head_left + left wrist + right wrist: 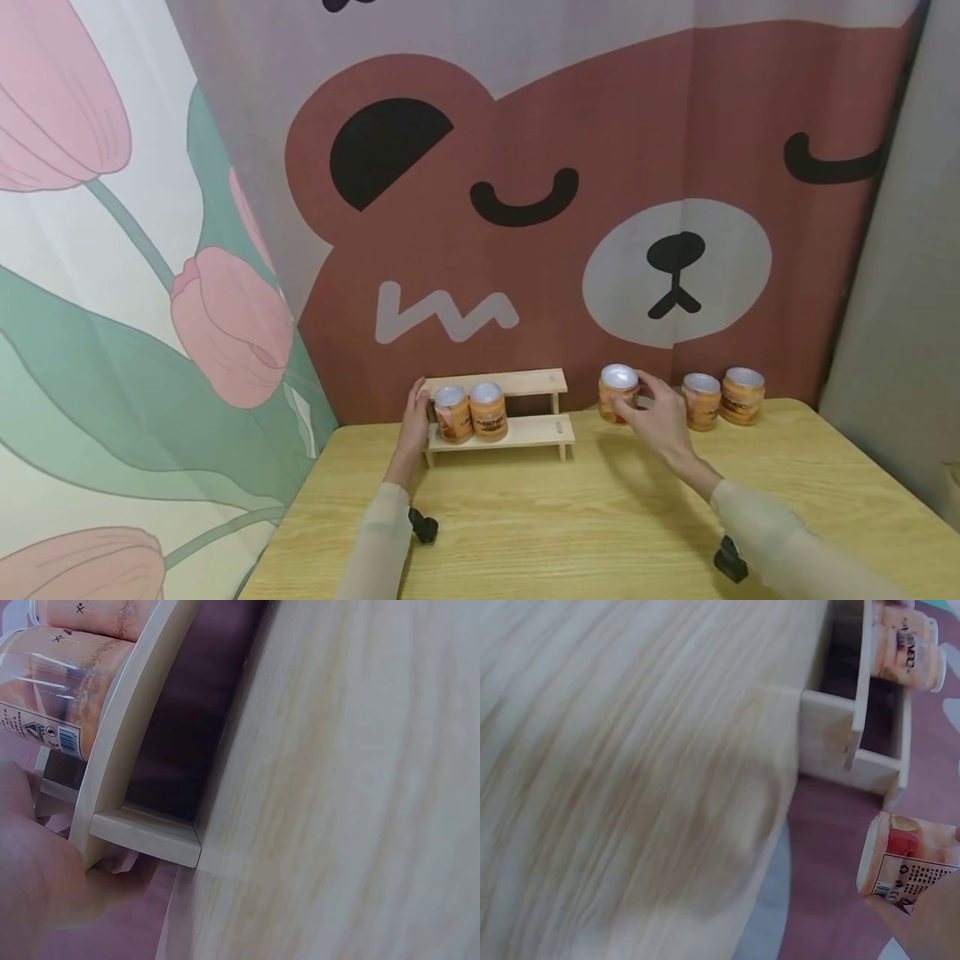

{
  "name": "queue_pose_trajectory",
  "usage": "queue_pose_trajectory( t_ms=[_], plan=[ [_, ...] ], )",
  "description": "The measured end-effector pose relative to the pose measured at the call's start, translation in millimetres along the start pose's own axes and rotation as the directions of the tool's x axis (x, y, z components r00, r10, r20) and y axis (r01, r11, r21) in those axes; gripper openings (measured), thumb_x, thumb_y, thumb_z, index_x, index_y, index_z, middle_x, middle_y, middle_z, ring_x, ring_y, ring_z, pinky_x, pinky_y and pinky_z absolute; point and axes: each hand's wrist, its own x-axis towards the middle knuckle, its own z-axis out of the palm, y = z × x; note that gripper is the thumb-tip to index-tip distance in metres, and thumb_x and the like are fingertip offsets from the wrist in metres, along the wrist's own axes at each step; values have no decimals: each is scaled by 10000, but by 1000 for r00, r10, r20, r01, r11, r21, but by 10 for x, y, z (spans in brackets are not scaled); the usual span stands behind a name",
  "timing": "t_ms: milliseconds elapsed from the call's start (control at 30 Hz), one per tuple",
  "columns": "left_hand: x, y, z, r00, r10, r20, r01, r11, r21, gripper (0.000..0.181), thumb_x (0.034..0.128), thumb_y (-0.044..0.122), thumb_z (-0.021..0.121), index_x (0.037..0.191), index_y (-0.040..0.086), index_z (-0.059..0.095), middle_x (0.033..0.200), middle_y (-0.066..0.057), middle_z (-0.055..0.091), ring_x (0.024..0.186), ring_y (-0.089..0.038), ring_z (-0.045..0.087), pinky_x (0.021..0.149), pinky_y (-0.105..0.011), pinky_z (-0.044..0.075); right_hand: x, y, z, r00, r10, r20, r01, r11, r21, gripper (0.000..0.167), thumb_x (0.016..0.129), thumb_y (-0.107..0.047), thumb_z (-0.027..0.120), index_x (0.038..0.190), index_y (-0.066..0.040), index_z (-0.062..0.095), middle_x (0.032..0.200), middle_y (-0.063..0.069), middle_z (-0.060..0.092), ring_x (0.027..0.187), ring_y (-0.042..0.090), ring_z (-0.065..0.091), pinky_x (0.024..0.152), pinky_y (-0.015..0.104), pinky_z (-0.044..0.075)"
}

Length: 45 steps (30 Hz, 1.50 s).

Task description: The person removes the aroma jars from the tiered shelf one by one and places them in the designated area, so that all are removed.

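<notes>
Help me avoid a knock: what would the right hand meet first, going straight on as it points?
Beyond its held can, the right hand would probably meet the bear-print backdrop, passing right of the wooden shelf, though depth is unclear.

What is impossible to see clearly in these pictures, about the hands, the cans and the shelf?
Left wrist view: left hand, partly hidden behind the shelf.
Right wrist view: held can, partly covered by the right hand and cut off by the right edge.
Head view: rightmost can, label's fine print too small to read.
</notes>
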Motion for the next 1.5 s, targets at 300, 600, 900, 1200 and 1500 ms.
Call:
queue_pose_trajectory(
  t_ms=[300,600,900,1200,1500],
  plan=[
    [39,-13,5,1000,2,-17,-2,1000,-5,560,1104,502,329,1617,282,293,1610,-143,316,1391,-383,358,1099,-602,289,49,328,-108,999,-39,-35,38,999,-6,528,771,-90,880,1220,89,668,993,218,711,868,356,682,738,328,522],
    [32,36,12,999,15,-30,-16,1000,-13,528,1119,437,343,1615,261,301,1645,-129,256,1493,-363,207,1167,-600,160,57,576,-159,997,71,-34,-71,997,-8,539,822,-116,827,1296,55,636,955,188,710,853,340,681,684,97,425],
    [26,35,3,1000,11,-22,-11,1000,-5,534,1117,452,334,1616,265,300,1620,-155,305,1480,-382,238,1158,-617,177,74,772,-154,993,114,-23,-116,986,-119,548,822,-190,825,1285,40,641,952,186,707,849,333,654,687,277,442],
    [1,1,-2,1000,4,-10,-4,1000,-18,528,1122,432,333,1619,260,289,1625,-147,297,1480,-372,240,1156,-613,190,51,889,-141,993,109,34,-102,980,-171,535,852,-234,815,1262,60,635,856,148,676,755,287,598,629,351,437],
    [4,-12,-11,1000,9,-14,-10,1000,-14,530,1119,444,335,1617,267,294,1633,-138,281,1483,-368,237,1161,-604,185,55,974,-147,996,79,46,-69,979,-193,506,832,-174,810,1222,98,636,802,147,663,684,243,560,587,346,424]
  ],
)
